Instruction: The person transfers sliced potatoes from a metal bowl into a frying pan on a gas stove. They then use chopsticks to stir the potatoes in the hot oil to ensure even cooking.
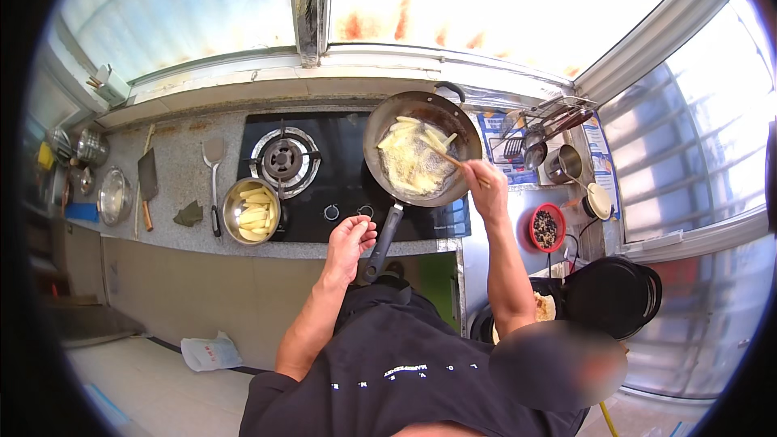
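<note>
My right hand (487, 187) grips wooden chopsticks (452, 161), whose tips reach into the frying wok (379, 161). Pale cut strips (405, 161), probably potato, lie in bubbling oil in the wok. The wok stands on the right side of the black gas hob (349, 133), its dark handle (383, 243) pointing towards my body. My left hand (355, 240) is just left of that handle, fingers curled with thumb against forefinger, holding nothing that I can see. Left of it, a steel bowl (229, 212) of similar pale pieces stands at the hob's front left edge.
A spatula (213, 176), a cleaver (147, 173) and a glass bowl (114, 196) lie along the left counter. At right are a utensil rack (561, 110), a red bowl of dark and pale bits (547, 227), a steel pot (566, 164) and an opened black electric griddle (613, 294).
</note>
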The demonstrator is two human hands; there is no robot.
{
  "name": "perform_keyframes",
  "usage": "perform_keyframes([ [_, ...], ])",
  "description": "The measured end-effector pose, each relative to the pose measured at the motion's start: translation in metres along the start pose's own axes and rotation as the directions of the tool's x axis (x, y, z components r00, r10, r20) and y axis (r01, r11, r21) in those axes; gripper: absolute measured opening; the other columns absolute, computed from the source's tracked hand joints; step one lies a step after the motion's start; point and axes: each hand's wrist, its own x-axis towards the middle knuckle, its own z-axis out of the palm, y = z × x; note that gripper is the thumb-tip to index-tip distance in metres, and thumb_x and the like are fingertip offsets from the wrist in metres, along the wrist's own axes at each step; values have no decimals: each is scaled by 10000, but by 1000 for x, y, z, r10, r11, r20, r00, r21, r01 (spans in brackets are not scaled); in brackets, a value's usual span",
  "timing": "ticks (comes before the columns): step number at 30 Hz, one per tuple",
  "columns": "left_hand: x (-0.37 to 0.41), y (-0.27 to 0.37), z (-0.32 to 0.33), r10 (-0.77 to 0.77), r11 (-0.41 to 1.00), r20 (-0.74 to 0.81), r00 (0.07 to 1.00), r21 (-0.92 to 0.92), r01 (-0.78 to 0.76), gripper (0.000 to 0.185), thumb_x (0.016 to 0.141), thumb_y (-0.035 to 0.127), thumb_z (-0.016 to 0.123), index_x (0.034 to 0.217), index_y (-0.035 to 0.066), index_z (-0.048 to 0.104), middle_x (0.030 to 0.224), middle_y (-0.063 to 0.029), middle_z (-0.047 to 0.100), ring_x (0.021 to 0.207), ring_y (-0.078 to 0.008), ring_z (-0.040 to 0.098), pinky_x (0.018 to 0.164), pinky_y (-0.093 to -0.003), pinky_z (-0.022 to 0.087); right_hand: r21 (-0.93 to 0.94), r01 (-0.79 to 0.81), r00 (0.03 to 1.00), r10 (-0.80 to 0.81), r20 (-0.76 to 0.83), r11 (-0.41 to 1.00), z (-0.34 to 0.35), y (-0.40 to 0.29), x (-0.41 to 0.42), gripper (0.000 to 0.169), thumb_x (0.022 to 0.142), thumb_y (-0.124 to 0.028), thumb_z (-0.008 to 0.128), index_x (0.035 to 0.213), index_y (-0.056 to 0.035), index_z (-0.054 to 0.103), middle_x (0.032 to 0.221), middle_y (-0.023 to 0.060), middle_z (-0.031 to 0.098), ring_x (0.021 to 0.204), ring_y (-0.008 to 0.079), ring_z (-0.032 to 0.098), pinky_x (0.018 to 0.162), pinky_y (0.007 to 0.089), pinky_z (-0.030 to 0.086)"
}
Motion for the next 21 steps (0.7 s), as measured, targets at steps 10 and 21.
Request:
perform_keyframes([
  [10, -6, 2, -2, 18, 1000, -8, 1000, -10, -18, 124, 1030, 139, 613, 1120, 64, 654, 1018, -49, 710, 877, -118, 679, 775, -263, 577, 135, 211, 972, -222, 72, 968, 78, 36, 69, 173, 924, -171, 729, 998, -14, 723, 991, 153, 724, 915, 353, 698, 793, 407, 550],
  [21, -4, -3, -4, 5, 1000, -4, 1000, -7, -5, 127, 1032, 142, 610, 1127, 70, 652, 1017, -47, 709, 874, -114, 677, 775, -258, 574, 4, 147, 973, -145, 178, 989, 23, 59, 14, 161, 922, -163, 724, 997, -21, 738, 1017, 155, 737, 942, 355, 705, 817, 409, 554],
])
